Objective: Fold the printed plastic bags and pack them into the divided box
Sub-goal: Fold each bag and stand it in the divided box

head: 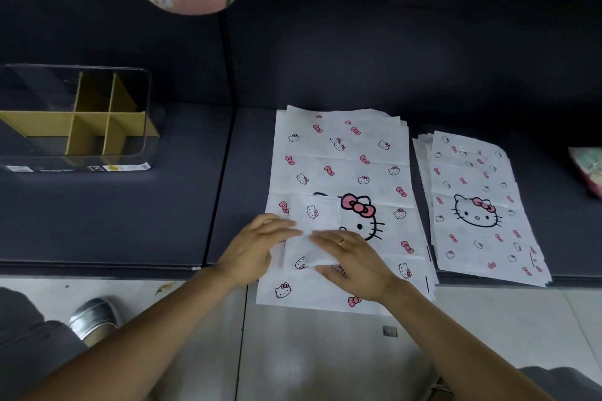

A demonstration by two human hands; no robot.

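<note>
Progress: early, judging by the layout; one bag mid-fold, none packed.
Folded bag (pixel 314 231): small white rectangle, partly folded, lying atop the larger stack, between both hands.
Left hand (pixel 260 246): fingers straight, pressing flat on the fold's left edge; nothing gripped.
Right hand (pixel 350 259): fingers extended and flat on the fold's right and lower part, ring on one finger; pressing, not pinching.
Large stack (pixel 345 172): many flat printed bags at the dark shelf's (pixel 130 221) front edge, overhanging it slightly; all unfolded.
Second stack (pixel 479 205): just beside the first on the right, smaller sheets, untouched.
Divided box (pixel 76 117): clear, with cardboard dividers, well apart on the left; compartments visibly empty.
Remaining: finish creasing this bag, carry across to a compartment, then repeat for both stacks; bulk of the work ahead.
Risk: slick plastic likely to spring open once released.
</note>
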